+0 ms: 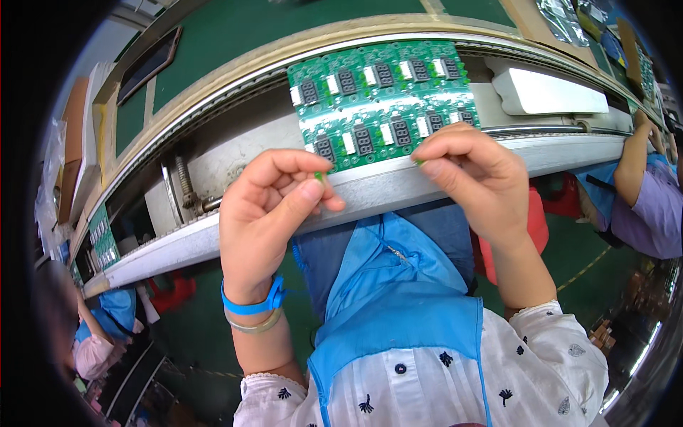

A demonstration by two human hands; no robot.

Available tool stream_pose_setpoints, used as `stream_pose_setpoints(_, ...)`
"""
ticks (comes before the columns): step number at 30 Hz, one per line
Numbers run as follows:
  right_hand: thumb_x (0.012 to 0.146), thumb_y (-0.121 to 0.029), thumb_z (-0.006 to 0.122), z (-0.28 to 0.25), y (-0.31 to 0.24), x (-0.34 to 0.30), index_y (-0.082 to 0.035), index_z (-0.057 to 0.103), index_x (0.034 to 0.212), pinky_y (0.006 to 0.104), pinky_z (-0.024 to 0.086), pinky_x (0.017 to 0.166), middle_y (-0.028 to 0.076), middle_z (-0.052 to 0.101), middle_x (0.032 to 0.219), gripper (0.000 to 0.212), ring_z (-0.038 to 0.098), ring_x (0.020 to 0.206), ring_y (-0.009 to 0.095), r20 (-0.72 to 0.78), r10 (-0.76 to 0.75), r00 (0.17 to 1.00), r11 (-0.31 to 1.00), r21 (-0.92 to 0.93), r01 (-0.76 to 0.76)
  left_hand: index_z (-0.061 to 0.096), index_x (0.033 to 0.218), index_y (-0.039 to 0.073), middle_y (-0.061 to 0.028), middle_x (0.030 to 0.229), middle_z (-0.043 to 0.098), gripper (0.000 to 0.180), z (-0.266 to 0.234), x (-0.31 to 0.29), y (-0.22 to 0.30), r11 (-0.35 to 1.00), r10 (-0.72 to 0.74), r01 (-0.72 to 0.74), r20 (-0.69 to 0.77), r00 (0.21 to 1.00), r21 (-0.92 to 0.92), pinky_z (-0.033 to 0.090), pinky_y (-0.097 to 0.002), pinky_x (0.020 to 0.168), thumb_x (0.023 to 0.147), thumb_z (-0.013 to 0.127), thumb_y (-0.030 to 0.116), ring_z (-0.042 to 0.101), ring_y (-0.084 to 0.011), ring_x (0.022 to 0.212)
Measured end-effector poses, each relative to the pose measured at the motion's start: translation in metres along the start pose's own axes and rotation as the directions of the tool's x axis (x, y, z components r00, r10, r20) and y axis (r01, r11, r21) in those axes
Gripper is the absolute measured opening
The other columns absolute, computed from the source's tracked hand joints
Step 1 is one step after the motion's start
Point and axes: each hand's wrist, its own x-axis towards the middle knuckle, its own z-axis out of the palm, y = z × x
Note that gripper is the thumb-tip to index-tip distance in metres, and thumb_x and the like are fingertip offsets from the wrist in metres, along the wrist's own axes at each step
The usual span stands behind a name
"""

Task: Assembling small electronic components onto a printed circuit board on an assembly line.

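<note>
A green circuit board panel [380, 103] lies across the conveyor rails in front of me, carrying two rows of black digit displays and white connectors. My left hand [274, 196] is over its near left corner, thumb and forefinger pinched on a small green component [319, 176], possibly an LED. At the near right edge of the panel, my right hand [473, 171] also pinches a tiny green component [419, 161], mostly covered by the fingertips. Small green parts stand on the panel beside the displays.
A metal conveyor rail [398, 179] runs between me and the panel. To the right on the line lies a white block [551, 91]; to the left sits another circuit board [103, 238]. A phone-like dark device [149, 64] rests at the far left. Co-workers sit on both sides.
</note>
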Motion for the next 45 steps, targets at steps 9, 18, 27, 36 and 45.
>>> stream_pose_setpoints(9, 0.091, 0.004, 0.072, 0.001, -0.008, 0.005, 0.002, 0.074, 0.108, 0.0264, 0.052, 0.086, 0.008, 0.071, 0.108, 0.017, 0.065, 0.098, 0.013, -0.011, 0.093, 0.996, 0.984, 0.155, -0.090, 0.064, 0.112, -0.003, -0.0109, 0.104, 0.071, 0.015, 0.001, 0.002, -0.009, 0.971, 0.146, -0.141, 0.010, 0.989, -0.192, 0.056, -0.0291, 0.087, 0.097, 0.065, -0.003, 0.072, -0.0178, 0.098)
stream_pose_setpoints(18, 0.082, 0.001, 0.077, 0.001, -0.004, 0.021, -0.004, 0.077, 0.098, 0.0300, 0.052, 0.079, 0.006, 0.074, 0.092, 0.017, 0.067, 0.088, 0.020, 0.108, -0.179, 0.978, 0.909, -0.362, 0.206, 0.070, 0.109, -0.003, -0.0051, 0.103, 0.070, 0.015, -0.005, 0.002, -0.015, 0.957, 0.220, -0.221, -0.028, 0.975, -0.186, 0.051, -0.0204, 0.080, 0.094, 0.072, -0.002, 0.063, -0.0074, 0.089)
stream_pose_setpoints(27, 0.079, -0.001, 0.077, 0.016, -0.012, 0.034, -0.009, 0.073, 0.100, 0.0361, 0.050, 0.075, 0.006, 0.071, 0.085, 0.023, 0.065, 0.081, 0.023, 0.261, -0.199, 0.945, 0.718, -0.617, 0.322, 0.071, 0.111, -0.003, -0.0092, 0.102, 0.072, 0.018, -0.001, -0.001, -0.006, 0.990, 0.141, -0.141, -0.091, 0.986, 0.002, 0.049, -0.0200, 0.070, 0.094, 0.071, 0.003, 0.064, -0.0091, 0.080)
stream_pose_setpoints(36, 0.078, 0.000, 0.077, 0.020, -0.028, 0.037, -0.007, 0.069, 0.100, 0.0350, 0.048, 0.077, 0.004, 0.070, 0.086, 0.024, 0.066, 0.085, 0.022, 0.334, -0.129, 0.934, 0.547, -0.761, 0.347, 0.070, 0.111, -0.003, -0.0110, 0.104, 0.073, 0.018, -0.002, -0.001, -0.005, 0.990, 0.142, -0.143, -0.117, 0.983, -0.003, 0.054, -0.0218, 0.074, 0.093, 0.072, -0.001, 0.070, -0.0131, 0.090)
stream_pose_setpoints(45, 0.078, 0.002, 0.077, 0.025, -0.035, 0.040, -0.006, 0.069, 0.104, 0.0353, 0.049, 0.078, 0.004, 0.073, 0.088, 0.029, 0.067, 0.087, 0.023, 0.382, -0.102, 0.918, 0.442, -0.810, 0.386, 0.069, 0.110, -0.004, -0.0114, 0.105, 0.073, 0.018, -0.003, -0.002, -0.006, 0.986, 0.167, -0.167, -0.092, 0.982, 0.006, 0.055, -0.0226, 0.075, 0.092, 0.070, -0.004, 0.071, -0.0144, 0.092)
